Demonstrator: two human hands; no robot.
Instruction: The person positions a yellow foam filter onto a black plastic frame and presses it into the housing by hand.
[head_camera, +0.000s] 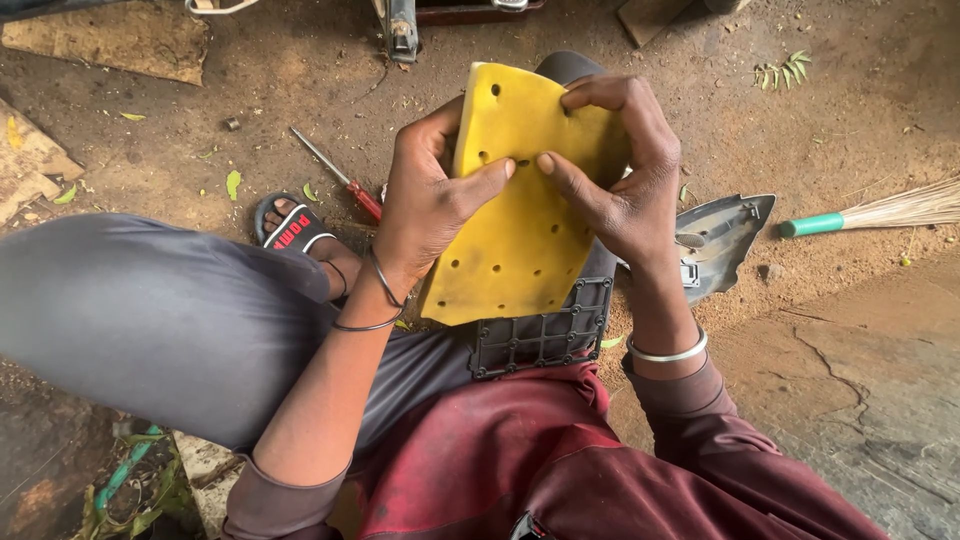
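A yellow foam pad (515, 240) with several round holes stands tilted in front of me, held by both hands. My left hand (425, 205) grips its left edge, thumb pressed across the face. My right hand (620, 170) clasps the upper right corner, thumb on the face and fingers curled over the top. Under the pad's lower edge a black plastic grid panel (540, 335) rests on my lap. Thin bangles ring my left wrist and a silver bracelet my right wrist.
A red-handled screwdriver (340, 178) lies on the dirt floor beside my sandalled foot (295, 230). A grey plastic cover (725, 240) sits at the right, next to a broom with a green handle (870, 212). Wood scraps (110, 40) lie at the upper left.
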